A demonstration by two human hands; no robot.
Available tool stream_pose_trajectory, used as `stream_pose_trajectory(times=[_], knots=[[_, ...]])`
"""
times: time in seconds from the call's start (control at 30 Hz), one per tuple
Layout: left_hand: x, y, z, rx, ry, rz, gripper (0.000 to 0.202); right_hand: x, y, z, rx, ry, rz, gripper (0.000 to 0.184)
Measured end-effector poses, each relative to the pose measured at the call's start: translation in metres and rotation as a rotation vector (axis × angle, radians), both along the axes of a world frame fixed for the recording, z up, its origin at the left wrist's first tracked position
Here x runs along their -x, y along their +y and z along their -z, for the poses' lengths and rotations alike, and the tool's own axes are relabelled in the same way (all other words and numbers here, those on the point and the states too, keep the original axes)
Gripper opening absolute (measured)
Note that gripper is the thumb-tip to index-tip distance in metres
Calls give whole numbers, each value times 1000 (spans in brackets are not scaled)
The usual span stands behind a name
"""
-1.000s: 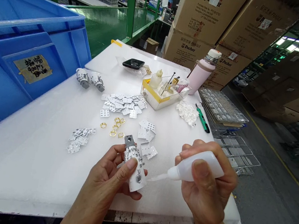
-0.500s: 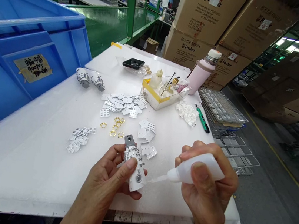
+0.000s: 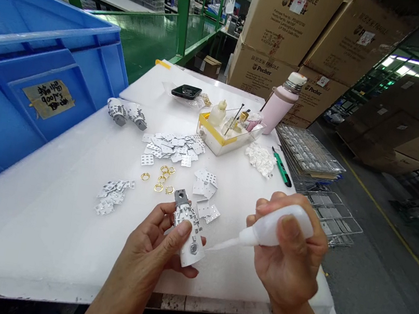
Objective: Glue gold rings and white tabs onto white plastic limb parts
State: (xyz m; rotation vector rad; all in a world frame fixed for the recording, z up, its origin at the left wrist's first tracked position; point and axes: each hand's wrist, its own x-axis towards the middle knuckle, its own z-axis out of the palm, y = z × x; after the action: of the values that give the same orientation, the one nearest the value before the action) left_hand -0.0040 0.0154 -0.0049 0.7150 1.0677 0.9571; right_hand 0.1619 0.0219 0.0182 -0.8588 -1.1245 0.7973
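Note:
My left hand is closed round a small white cylindrical part with a grey metal tab on top and small silver plates stuck to it. My right hand grips a white squeeze bottle. Its thin nozzle points left, the tip almost touching the lower end of the part. Both hands hover over the near edge of the white table. Just beyond the part lie several gold rings and loose silver plates.
A blue crate stands at left. Two similar white parts, a heap of silver plates, a clear tray of small bottles, a pink flask, a green-handled tool and a black dish lie farther back. Cardboard boxes stand behind.
The squeeze bottle has tilted up a little in my right hand and its nozzle tip has come slightly closer to the part. My left hand holds still.

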Motion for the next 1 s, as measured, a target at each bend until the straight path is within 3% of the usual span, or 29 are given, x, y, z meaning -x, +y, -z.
stream_pose_trajectory(times=[0.1,0.17,0.27,0.37,0.5,0.63,0.7,0.77,0.83,0.93,1.0], knots=[[2,-1,0,20,6,8,44,-12,11,-2,181,188,-32,23],[3,-1,0,29,-8,21,41,-27,19,2,318,191,-108,25],[5,-1,-3,47,-43,21,41,-56,31,16,385,-260,-94,29],[7,-2,-6,72,-65,44,42,-79,40,35,339,-700,84,29],[14,-5,-9,106,-98,68,47,-93,46,49,307,-895,213,20],[27,-8,-10,133,-89,-123,58,-94,37,45,258,-958,351,25],[32,-8,-10,127,-100,-214,52,-88,28,37,173,-916,518,30],[34,-8,-9,104,-115,-250,43,-75,21,27,38,-830,590,20],[34,-7,-8,71,-119,-258,40,-52,20,18,-57,-791,421,10],[31,-5,-6,37,-125,-268,39,-10,36,13,-85,-947,-11,10],[30,-5,-5,22,-134,-284,39,15,54,18,-112,-1083,-137,12]])
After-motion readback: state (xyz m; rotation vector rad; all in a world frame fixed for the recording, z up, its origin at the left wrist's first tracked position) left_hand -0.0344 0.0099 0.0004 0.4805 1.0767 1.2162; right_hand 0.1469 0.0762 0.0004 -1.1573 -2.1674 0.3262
